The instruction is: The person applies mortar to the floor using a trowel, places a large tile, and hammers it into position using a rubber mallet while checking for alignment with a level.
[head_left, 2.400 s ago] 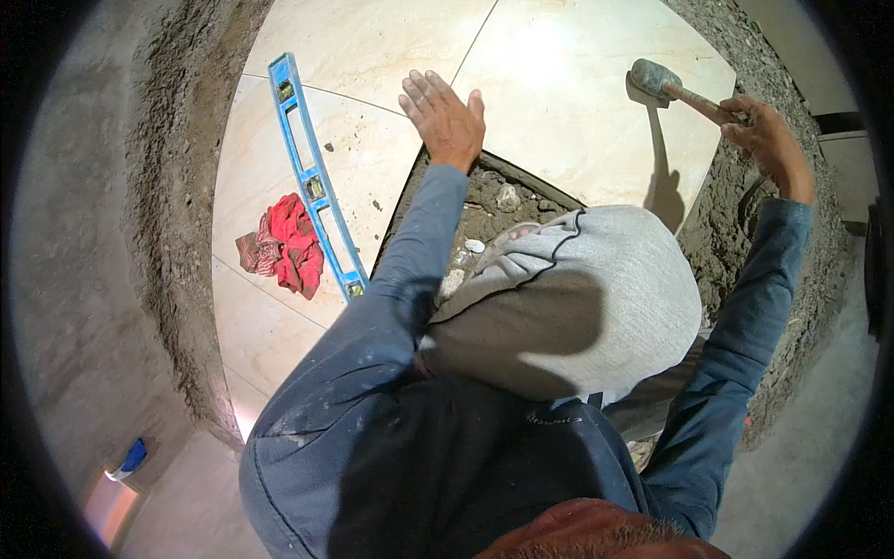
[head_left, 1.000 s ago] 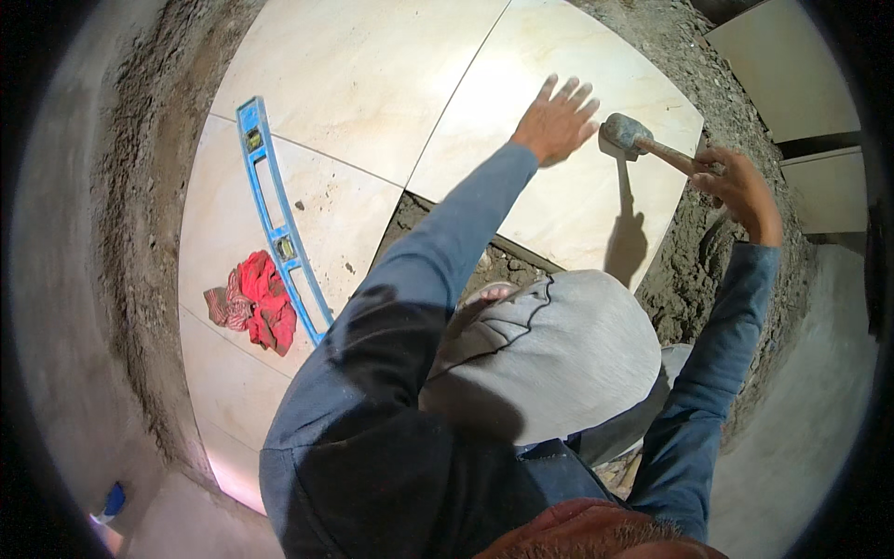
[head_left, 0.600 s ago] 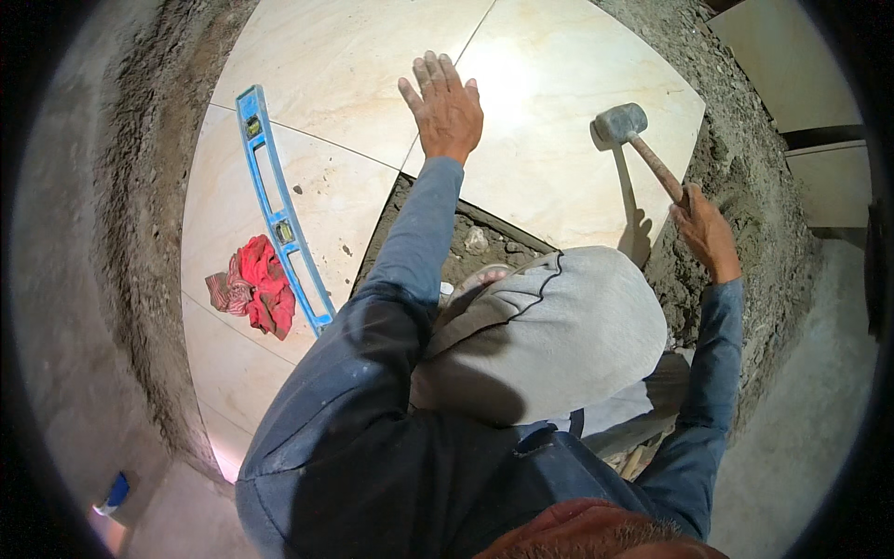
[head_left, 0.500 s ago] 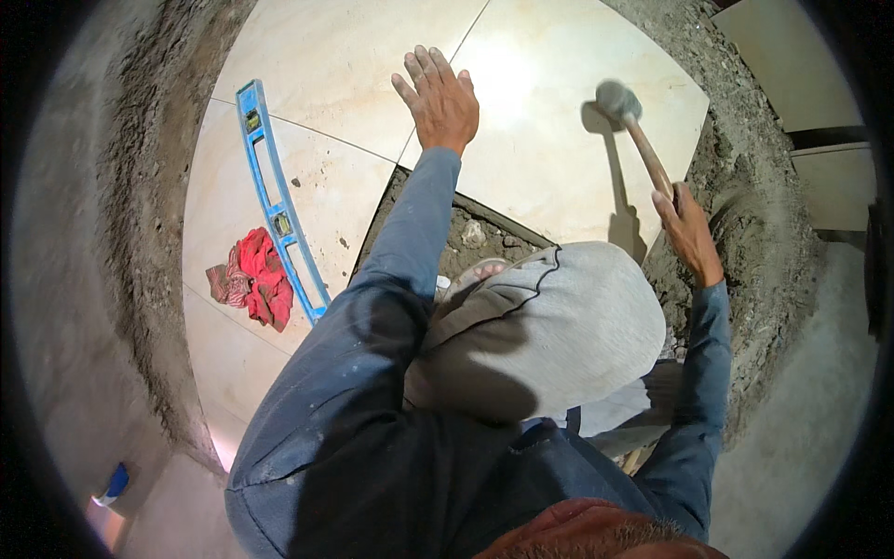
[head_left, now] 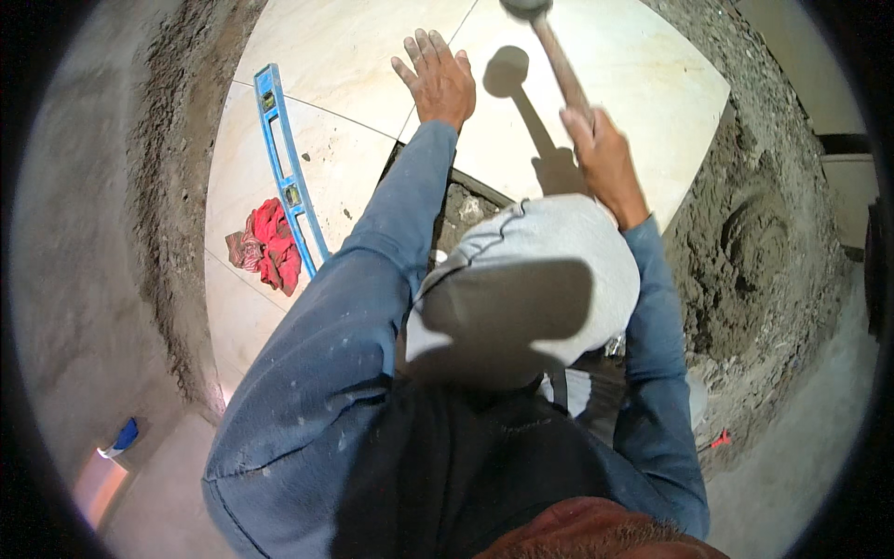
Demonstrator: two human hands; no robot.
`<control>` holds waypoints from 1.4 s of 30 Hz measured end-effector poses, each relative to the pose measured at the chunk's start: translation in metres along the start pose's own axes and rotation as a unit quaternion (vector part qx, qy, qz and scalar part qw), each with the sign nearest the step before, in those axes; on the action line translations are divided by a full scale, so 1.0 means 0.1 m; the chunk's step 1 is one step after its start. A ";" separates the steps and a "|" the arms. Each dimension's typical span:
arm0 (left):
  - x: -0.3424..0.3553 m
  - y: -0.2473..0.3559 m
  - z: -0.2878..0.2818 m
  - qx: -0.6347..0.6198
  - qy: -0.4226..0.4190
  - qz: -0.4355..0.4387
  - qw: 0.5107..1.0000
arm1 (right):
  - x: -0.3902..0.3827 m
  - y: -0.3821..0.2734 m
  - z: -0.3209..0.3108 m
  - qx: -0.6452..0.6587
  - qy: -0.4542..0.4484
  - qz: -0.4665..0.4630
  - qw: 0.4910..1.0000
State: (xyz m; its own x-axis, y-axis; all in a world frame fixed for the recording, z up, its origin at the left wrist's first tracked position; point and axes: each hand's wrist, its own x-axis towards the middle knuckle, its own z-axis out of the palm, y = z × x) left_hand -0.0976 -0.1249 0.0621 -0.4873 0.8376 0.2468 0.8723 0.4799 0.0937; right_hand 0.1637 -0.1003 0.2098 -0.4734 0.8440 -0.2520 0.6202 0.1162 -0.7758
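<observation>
My left hand (head_left: 440, 84) lies flat with fingers spread on the large cream floor tiles (head_left: 643, 84), close to a joint between them. In my right hand (head_left: 610, 163) is the wooden handle of a mallet (head_left: 562, 67), its rounded grey head partly cut off by the upper edge. The mallet is raised; its shadow falls on the tile, apart from the head. Below my left hand, a gap between tiles shows rough grey mortar (head_left: 463, 207), partly hidden by my sleeve and knee.
A blue spirit level (head_left: 291, 183) lies on the left tile, beside a crumpled red cloth (head_left: 272, 244). Wet mortar (head_left: 736, 261) and rubble border the tiles on the right. A small red object (head_left: 719, 440) lies at lower right, a blue-and-white one (head_left: 121, 436) at lower left.
My right hand has swung the mallet up and to the left, over the tile. My left hand stays flat in nearly the same place. The view has shifted slightly.
</observation>
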 end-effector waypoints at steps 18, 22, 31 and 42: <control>0.02 0.03 -0.04 -0.026 -0.020 -0.009 0.999 | -0.52 0.00 0.09 0.203 0.150 0.026 0.967; -0.04 0.09 -0.02 -0.047 -0.017 -0.001 0.999 | -0.53 0.54 0.40 0.090 0.130 0.131 0.979; -0.01 0.08 -0.04 -0.030 -0.012 -0.004 0.999 | -0.86 -0.05 0.30 0.040 0.100 0.269 0.957; -0.08 0.03 -0.02 -0.074 0.027 0.018 0.997 | -1.18 -0.06 0.42 0.093 0.143 0.281 0.945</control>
State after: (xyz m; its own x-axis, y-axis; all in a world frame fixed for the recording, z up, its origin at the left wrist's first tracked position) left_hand -0.0913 -0.1305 0.0621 -0.4558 0.8363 0.3046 0.8877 0.4020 0.2247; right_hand 0.1902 -0.2226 0.2200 0.1014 0.8552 -0.5083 0.5903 -0.4630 -0.6612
